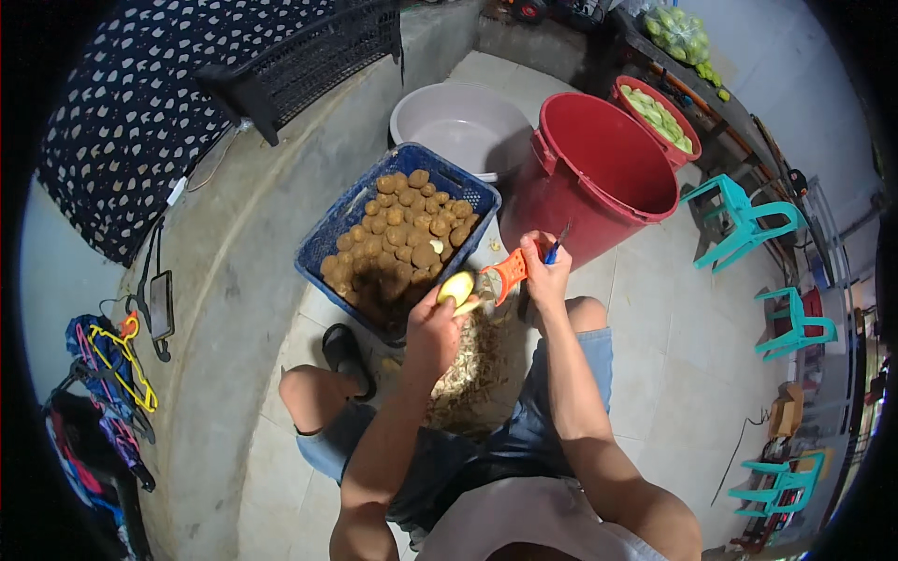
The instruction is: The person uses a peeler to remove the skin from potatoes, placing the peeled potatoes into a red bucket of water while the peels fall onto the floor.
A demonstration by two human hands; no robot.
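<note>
Seen from the head camera, a seated person's left hand (432, 327) grips a half-peeled potato (456, 288) above a heap of peelings (470, 369) on the tiled floor (673, 318), while the right hand (545, 269) curls around an orange peeler (510, 272), just beside a blue crate (329, 234) of unpeeled potatoes (404, 229) and a red bucket (599, 178).

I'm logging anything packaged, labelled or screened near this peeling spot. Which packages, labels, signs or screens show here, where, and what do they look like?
Phone-like device: flat dark rectangle with its screen off, lying on the grey concrete ledge at left, cable attached.
Clear plastic bag: on the bench at top right, bulging with green round pieces.
Cardboard box: small, brown, open, on the floor at right.
No signs or labels can be made out.
</note>
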